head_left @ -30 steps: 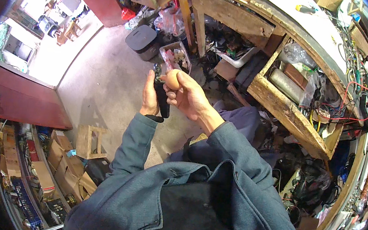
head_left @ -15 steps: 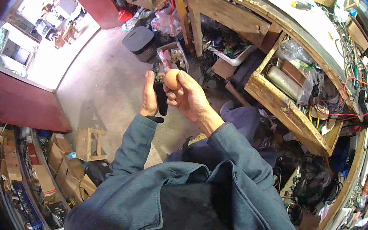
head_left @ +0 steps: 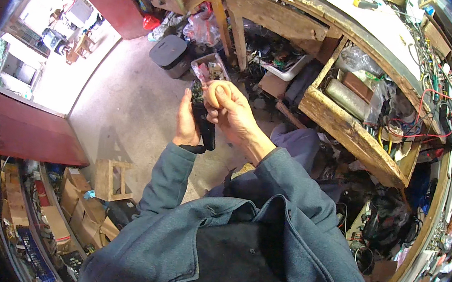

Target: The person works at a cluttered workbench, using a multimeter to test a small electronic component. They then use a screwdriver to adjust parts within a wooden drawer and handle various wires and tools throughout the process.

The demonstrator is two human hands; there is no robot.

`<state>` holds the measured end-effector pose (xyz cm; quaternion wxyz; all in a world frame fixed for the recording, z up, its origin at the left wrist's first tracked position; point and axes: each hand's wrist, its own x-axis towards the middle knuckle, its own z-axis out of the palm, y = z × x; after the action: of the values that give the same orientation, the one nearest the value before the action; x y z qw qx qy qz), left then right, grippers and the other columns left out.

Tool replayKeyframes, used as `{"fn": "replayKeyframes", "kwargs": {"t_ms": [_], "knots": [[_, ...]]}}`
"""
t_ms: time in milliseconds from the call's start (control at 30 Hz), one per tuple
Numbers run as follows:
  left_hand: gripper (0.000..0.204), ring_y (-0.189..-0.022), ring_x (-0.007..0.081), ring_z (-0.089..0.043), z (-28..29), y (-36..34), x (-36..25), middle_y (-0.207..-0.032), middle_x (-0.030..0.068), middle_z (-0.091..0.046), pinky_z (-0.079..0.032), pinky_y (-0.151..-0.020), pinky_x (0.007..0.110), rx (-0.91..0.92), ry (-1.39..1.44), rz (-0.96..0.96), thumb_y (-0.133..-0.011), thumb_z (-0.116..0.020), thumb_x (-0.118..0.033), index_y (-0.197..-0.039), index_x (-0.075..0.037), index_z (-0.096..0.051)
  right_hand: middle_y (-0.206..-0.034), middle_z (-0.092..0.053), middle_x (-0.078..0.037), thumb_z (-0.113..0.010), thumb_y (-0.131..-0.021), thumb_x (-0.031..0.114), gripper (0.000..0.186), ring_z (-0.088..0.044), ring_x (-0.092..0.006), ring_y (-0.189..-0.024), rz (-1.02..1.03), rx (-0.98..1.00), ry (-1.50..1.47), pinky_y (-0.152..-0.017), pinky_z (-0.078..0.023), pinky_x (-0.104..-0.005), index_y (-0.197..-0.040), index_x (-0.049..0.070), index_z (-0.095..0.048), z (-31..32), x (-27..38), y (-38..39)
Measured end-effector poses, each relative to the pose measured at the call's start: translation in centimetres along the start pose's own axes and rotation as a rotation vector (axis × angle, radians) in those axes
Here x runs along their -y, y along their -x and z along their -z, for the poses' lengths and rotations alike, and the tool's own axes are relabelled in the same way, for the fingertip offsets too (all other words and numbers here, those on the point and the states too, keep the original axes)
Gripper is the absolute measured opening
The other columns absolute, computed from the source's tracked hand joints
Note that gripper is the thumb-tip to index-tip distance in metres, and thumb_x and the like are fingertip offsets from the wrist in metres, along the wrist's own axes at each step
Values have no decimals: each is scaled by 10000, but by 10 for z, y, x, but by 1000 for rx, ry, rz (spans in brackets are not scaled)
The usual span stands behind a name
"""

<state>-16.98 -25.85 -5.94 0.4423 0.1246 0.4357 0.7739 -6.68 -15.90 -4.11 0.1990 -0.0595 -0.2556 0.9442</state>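
Between the thumb and fingers of my right hand (head_left: 239,117) is a small round tan thing (head_left: 215,97), rather like a roll of tape; its exact kind is unclear. Fairly upright, my left hand (head_left: 186,121) holds a long black device (head_left: 208,131) against its palm. Green, board-like parts (head_left: 197,91) show at the device's far end, close to the tan thing. Most left fingers are hidden behind the device. Both hands are close together in front of me, above the concrete floor (head_left: 126,95).
A dark grey bin (head_left: 169,55) and a box of scraps (head_left: 212,65) stand beyond my hands. To the right, a wooden drawer (head_left: 350,135) juts out under a cluttered workbench (head_left: 379,44). A small wooden stool (head_left: 113,180) and cardboard boxes (head_left: 83,211) are at the left.
The tan thing has turned in my right hand, its rim now more visible. The black device has tilted, so more of its lower end shows beside my left palm.
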Motion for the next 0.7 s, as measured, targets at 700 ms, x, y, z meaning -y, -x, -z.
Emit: {"fn": "replayKeyframes", "kwargs": {"t_ms": [700], "knots": [[545, -712, 164, -658, -6, 3, 2, -880, 65, -700, -547, -661, 303, 76, -33, 23, -1060, -325, -541, -1202, -91, -598, -832, -580, -30, -648, -990, 314, 295, -485, -89, -627, -45, -79, -80, -579, -412, -241, -1143, 63, -616, -3, 22, 8]]}}
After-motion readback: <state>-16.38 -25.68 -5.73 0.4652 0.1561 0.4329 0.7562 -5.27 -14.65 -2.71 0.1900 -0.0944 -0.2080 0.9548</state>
